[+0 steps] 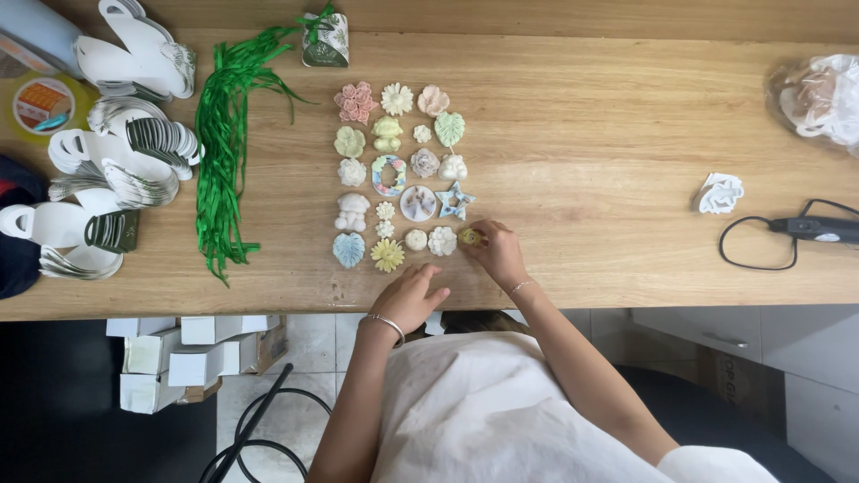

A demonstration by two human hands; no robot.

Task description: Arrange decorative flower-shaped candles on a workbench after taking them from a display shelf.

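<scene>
Your right hand sets a small yellow flower at the end of the bottom row.

Your right hand (497,250) pinches the yellow flower piece (471,237) with its fingertips, so it lands neatly beside the white flower piece (442,241), near the front edge of the counter (608,161). Your left hand (410,297) rests at that front edge with its fingers curled loosely and holds nothing. The little shapes sit in tidy rows, easy to see and count. Green ribbons (224,152) lie toward the left edge, well apart, and paper tags (125,152) are stacked past them.
</scene>
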